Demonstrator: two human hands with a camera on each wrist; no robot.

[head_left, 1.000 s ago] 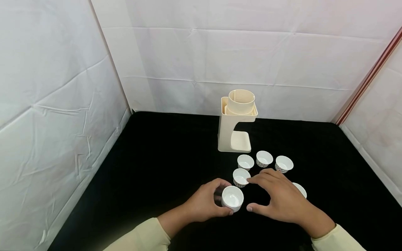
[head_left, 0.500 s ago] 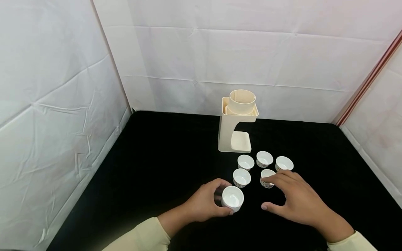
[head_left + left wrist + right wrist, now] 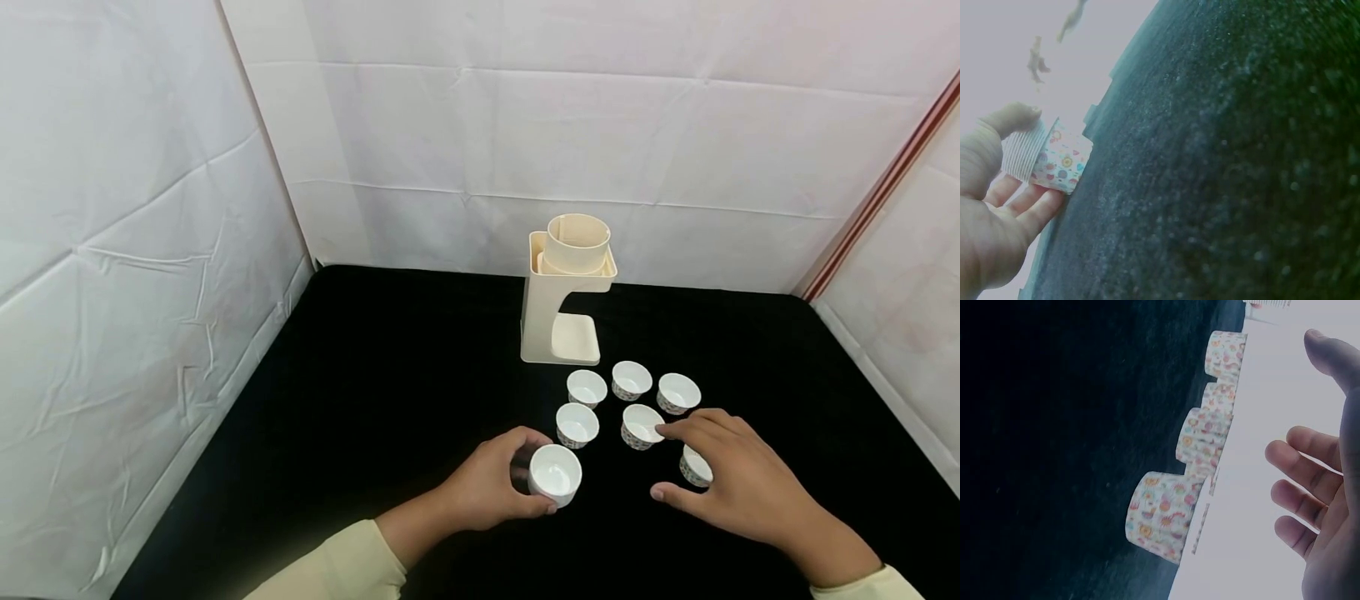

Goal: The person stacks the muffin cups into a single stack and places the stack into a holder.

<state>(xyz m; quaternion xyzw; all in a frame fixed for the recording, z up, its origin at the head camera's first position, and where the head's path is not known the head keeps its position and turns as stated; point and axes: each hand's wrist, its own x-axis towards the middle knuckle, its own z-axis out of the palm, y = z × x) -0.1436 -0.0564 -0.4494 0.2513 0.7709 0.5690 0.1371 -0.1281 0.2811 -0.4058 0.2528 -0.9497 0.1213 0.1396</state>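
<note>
My left hand (image 3: 495,482) holds a nested stack of white paper baking cups (image 3: 555,473) between thumb and fingers. In the left wrist view, several ribbed rims of the stack (image 3: 1067,157) sit above one cup's colourful printed side. My right hand (image 3: 738,479) hovers with fingers apart and nothing between them. Its index fingertip overlaps the rim of a single cup (image 3: 642,425) in the head view, while the right wrist view shows the hand apart from the printed cups (image 3: 1165,512). Another cup (image 3: 694,467) is partly hidden behind this hand.
More single cups stand upright beyond the hands: a near left one (image 3: 577,423), a far left one (image 3: 587,387), a far middle one (image 3: 632,379) and a far right one (image 3: 678,392). Behind them stands a cream dispenser-like stand (image 3: 538,317) on the black cloth (image 3: 390,375).
My right hand has moved rightward from beside the near left cup, uncovering the middle cup and part of the rightmost one. The left hand and its stack have stayed in place.
</note>
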